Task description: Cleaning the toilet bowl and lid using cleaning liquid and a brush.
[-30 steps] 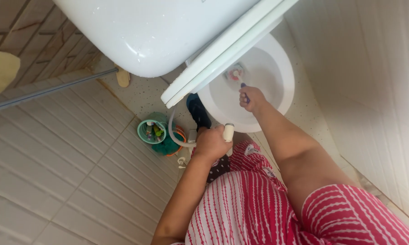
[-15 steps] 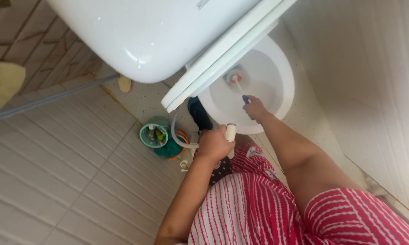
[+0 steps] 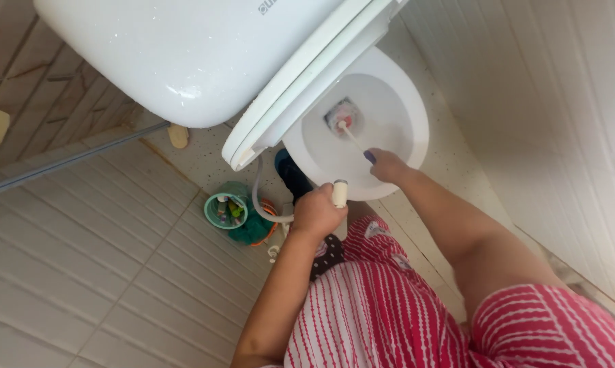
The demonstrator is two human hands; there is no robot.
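My right hand [image 3: 387, 165] grips the purple-ended handle of a toilet brush [image 3: 343, 121], whose pink and white head rests deep in the white toilet bowl [image 3: 403, 102]. My left hand [image 3: 316, 211] is closed around a white hand sprayer [image 3: 339, 193] held at the bowl's near rim, nozzle towards the bowl. Its white hose [image 3: 258, 201] loops down to the left. The seat and lid [image 3: 301, 75] stand raised against the cistern [image 3: 178, 48].
A green cup with small items [image 3: 226, 208] sits on the floor left of the bowl, on something green and orange. A grey pipe [image 3: 69, 158] runs along the tiled wall. White panelled wall stands at right. I wear red striped clothing [image 3: 382, 313].
The brush head has slid a little lower and left in the bowl, and my right hand has drawn back to the rim. My left hand keeps the sprayer in place. The view shifted slightly.
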